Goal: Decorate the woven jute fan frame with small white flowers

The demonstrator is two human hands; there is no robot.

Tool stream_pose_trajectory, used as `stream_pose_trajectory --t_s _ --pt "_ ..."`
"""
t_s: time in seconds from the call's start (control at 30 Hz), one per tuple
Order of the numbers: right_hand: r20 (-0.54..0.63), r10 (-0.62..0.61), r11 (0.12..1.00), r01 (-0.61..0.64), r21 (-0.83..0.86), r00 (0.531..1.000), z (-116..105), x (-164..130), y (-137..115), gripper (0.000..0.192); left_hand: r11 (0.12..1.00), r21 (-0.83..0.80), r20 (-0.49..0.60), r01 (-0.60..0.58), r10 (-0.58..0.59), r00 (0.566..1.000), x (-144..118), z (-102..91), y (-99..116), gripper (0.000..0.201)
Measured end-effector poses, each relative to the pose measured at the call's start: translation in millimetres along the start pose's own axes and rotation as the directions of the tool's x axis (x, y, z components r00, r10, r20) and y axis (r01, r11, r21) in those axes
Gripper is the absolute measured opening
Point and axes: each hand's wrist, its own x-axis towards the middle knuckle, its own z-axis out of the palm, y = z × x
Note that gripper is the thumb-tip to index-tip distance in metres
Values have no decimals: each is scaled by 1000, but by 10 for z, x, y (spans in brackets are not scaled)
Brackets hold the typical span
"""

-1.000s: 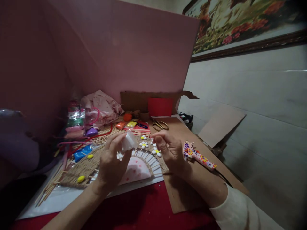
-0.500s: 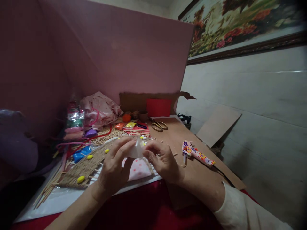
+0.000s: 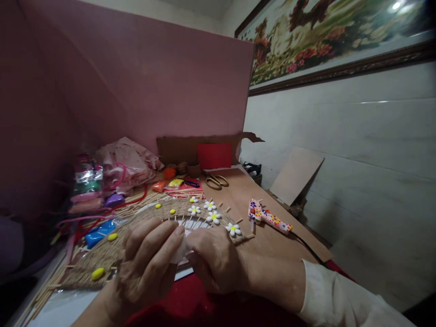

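Left hand and right hand pinch a small white soft lump between their fingers, apparently shaping it, above the woven straw fan-shaped mat

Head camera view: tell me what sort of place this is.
Probably a craft table in a home. Scissors, a flowered glue gun and a woven straw fan dotted with small white flowers lie on it, with a framed picture on the wall. Both hands pinch something white.
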Motion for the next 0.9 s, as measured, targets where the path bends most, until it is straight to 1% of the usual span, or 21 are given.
stream_pose_trajectory --t_s 0.2,0.33,0.4,0.53,0.63,0.77,0.83,0.9 --pt "5 -102 994 102 28 995 31 -6 75 11 998 -56 26 27 -25 999 -28 21 -3 40" --pt "59 -90 993 84 89 994 28 -15 109 13 997 -64 51 43 -40 998 -30 30 23 39" --pt "75 -57 991 48 127 996 27 -24 114 13 997 -61 58 42 -39 998 -33 36 41 40" --pt "84 61 980 -76 182 995 34 -33 101 11 996 -57 81 73 -69 994 -31 65 68 41" --pt "118 162 956 -185 228 980 39 -22 87 13 978 -105 108 182 -171 979 -13 104 84 41" --pt "94 278 922 -293 253 956 45 -11 88 18 929 -159 164 335 -310 936 -6 167 108 39" --pt "94 307 916 -321 240 947 49 -13 95 20 918 -163 181 363 -334 925 -20 188 114 39" --pt "116 312 913 -331 237 943 51 -18 101 20 921 -160 187 354 -324 927 -36 198 113 40"
